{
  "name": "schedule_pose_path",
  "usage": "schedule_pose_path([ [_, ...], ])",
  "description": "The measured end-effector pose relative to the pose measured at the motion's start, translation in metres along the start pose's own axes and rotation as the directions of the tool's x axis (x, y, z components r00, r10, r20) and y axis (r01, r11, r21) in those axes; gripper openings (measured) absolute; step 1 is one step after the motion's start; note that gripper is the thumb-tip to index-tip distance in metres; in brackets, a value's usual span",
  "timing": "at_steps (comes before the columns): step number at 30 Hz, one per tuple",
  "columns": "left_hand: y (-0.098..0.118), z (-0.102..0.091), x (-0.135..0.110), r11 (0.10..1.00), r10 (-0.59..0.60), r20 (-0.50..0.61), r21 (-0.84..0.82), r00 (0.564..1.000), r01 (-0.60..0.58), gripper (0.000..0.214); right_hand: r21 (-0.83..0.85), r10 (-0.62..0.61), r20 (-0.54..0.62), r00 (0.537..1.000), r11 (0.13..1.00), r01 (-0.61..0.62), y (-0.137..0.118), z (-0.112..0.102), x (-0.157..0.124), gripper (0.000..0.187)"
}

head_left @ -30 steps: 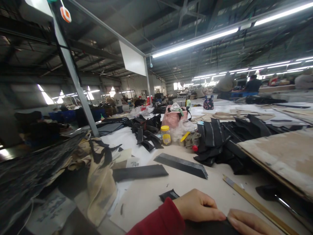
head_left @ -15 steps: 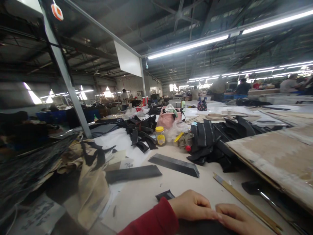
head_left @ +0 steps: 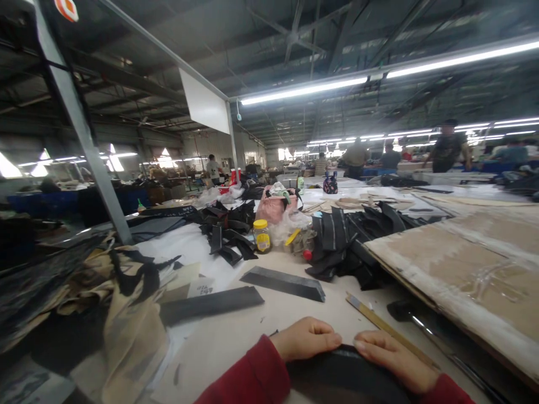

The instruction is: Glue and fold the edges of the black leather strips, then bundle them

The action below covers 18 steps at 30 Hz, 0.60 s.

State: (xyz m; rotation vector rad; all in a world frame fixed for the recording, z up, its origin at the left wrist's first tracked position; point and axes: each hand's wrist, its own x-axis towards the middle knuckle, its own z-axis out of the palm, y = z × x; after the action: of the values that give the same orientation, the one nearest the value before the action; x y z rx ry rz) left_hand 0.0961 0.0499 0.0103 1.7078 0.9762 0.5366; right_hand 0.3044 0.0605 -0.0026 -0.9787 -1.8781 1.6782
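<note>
At the bottom edge, my left hand [head_left: 305, 339] and my right hand [head_left: 391, 359] lie side by side on a dark piece of material [head_left: 345, 376]. The fingers of both curl over its upper rim and press on it. Red sleeves cover both wrists. Beyond my hands, two long dark strips, one [head_left: 284, 282] and the other [head_left: 210, 304], lie flat on the pale table [head_left: 236, 342]. A wooden ruler [head_left: 381, 322] runs diagonally just right of my right hand.
A heap of black cut pieces [head_left: 345, 238], a yellow-lidded jar [head_left: 261, 235] and a pink bag [head_left: 273, 205] stand mid-table. A big worn board [head_left: 471, 269] lies at right, tan patterns [head_left: 126, 314] at left. A slanted metal post [head_left: 84, 140] rises at left. People work far behind.
The view has swung right and down, so my hands sit higher in the picture. My two hands have come closer together on the dark piece, and more of it shows.
</note>
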Motion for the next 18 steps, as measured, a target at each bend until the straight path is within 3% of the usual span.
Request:
schedule_pose_path([
  [5,0.003,-0.011,-0.004,0.981,0.072,-0.088,0.188,0.993,-0.055,0.045,-0.068,0.03,-0.046,0.998,0.997,-0.033,0.0,-0.008,-0.002,0.058],
  [11,0.002,-0.016,-0.005,0.933,0.104,-0.172,0.359,0.98,-0.036,0.045,-0.15,0.029,-0.033,0.999,0.988,-0.034,0.006,-0.015,0.0,0.056],
  [18,0.001,-0.003,-0.007,0.85,0.097,-0.2,0.526,0.975,0.024,0.042,-0.445,-0.079,0.023,0.997,0.892,0.081,-0.019,-0.01,-0.008,0.041],
])
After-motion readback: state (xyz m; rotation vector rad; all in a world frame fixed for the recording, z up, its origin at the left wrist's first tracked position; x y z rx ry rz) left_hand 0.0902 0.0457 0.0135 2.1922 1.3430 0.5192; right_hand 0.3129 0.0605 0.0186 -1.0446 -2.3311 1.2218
